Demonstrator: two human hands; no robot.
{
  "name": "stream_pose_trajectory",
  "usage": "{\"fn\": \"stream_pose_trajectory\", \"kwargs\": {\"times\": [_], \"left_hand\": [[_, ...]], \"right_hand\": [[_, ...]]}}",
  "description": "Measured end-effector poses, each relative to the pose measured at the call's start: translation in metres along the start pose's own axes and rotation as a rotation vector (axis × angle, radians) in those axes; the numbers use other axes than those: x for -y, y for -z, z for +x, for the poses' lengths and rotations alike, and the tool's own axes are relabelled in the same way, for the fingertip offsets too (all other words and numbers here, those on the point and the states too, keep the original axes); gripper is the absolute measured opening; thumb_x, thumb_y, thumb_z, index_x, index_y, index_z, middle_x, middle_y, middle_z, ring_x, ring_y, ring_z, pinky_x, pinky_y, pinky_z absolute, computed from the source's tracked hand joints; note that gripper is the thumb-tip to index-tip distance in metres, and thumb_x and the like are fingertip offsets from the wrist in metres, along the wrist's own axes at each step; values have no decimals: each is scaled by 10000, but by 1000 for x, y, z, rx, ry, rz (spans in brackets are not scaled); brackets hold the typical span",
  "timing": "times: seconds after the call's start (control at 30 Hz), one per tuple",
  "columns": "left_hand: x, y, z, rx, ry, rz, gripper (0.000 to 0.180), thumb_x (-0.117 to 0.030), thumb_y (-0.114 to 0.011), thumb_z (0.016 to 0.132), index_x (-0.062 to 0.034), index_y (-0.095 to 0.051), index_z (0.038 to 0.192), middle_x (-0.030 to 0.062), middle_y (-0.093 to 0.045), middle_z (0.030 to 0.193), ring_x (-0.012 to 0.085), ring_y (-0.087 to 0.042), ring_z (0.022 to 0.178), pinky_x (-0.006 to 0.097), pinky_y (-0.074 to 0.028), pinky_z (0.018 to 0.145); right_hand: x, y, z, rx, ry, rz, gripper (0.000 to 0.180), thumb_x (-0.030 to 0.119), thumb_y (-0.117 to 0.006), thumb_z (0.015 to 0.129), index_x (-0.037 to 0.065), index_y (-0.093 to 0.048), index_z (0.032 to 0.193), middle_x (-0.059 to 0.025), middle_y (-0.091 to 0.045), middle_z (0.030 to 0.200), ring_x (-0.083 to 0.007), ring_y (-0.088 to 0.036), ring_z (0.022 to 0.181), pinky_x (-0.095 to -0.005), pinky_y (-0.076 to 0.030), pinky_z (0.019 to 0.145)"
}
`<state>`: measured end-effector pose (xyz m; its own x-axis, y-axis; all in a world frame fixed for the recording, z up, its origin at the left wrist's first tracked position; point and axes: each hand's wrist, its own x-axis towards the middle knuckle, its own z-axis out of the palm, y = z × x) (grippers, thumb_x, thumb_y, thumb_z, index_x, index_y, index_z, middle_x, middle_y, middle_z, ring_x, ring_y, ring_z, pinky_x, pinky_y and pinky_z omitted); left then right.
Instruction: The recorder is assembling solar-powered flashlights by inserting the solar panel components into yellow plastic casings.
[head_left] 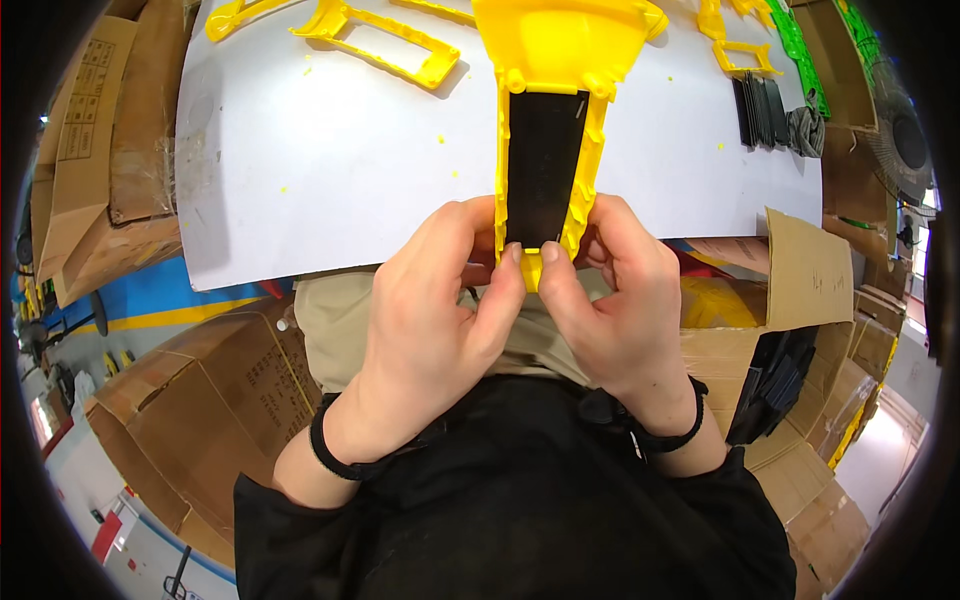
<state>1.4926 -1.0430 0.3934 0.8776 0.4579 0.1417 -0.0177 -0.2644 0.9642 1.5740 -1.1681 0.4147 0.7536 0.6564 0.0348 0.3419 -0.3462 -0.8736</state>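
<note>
Between my two hands I hold a yellow plastic shell [560,45], its wide end pointing away from me over the white table. A flat black panel [545,165] lies inside its long narrow frame. My left hand [440,285] grips the near left corner, thumb pressed at the panel's lower edge. On the opposite corner my right hand [615,290] does the same, its thumb close to the left one. The fingers beneath the shell are mostly hidden.
On the white table [350,190] lie yellow frames [385,50], a row of black panels [760,112], a grey cloth-like bundle [806,130] and green parts [795,50]. Cardboard boxes stand left [200,400] and right; the right one [810,270] has black panels in it. A fan [905,140] stands far right.
</note>
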Motion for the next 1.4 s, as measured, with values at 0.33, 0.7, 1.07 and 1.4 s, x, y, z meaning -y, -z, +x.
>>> {"fn": "stream_pose_trajectory", "kwargs": {"times": [0.33, 0.7, 1.07, 1.4], "left_hand": [[0, -2, 2, 40, -145, 197, 298, 58, -624, 801, 28, -543, 1087, 121, -596, 828, 245, -625, 659, 317, -498, 583], [5, -6, 0, 41, -199, 168, 320, 88, -644, 779, 57, -543, 1081, 137, -625, 866, 250, -619, 666, 317, -493, 599], [15, -12, 3, 23, -243, 192, 354, 100, -654, 743, 38, -557, 1078, 140, -626, 860, 253, -631, 681, 309, -498, 604], [-95, 0, 12, 236, 410, -583, 295, -212, -485, 987, -9, -364, 1165, 52, -559, 729, 122, -530, 522, 263, -411, 482]], "right_hand": [[-11, -1, 6, -82, 118, 83, 179, -23, -581, 820, -42, -550, 996, -139, -579, 833, -260, -599, 702, -345, -494, 641], [-2, 11, 5, -95, 264, -106, 328, -113, -599, 741, -38, -516, 1049, -147, -544, 852, -278, -573, 711, -338, -474, 621], [-20, 12, 9, -104, 380, -108, 377, -141, -595, 712, -51, -506, 1067, -145, -503, 842, -282, -517, 682, -354, -437, 595], [83, 47, 33, -209, -38, 465, 294, 233, -486, 985, -33, -480, 1112, -149, -604, 866, -267, -585, 737, -354, -465, 675]]}}
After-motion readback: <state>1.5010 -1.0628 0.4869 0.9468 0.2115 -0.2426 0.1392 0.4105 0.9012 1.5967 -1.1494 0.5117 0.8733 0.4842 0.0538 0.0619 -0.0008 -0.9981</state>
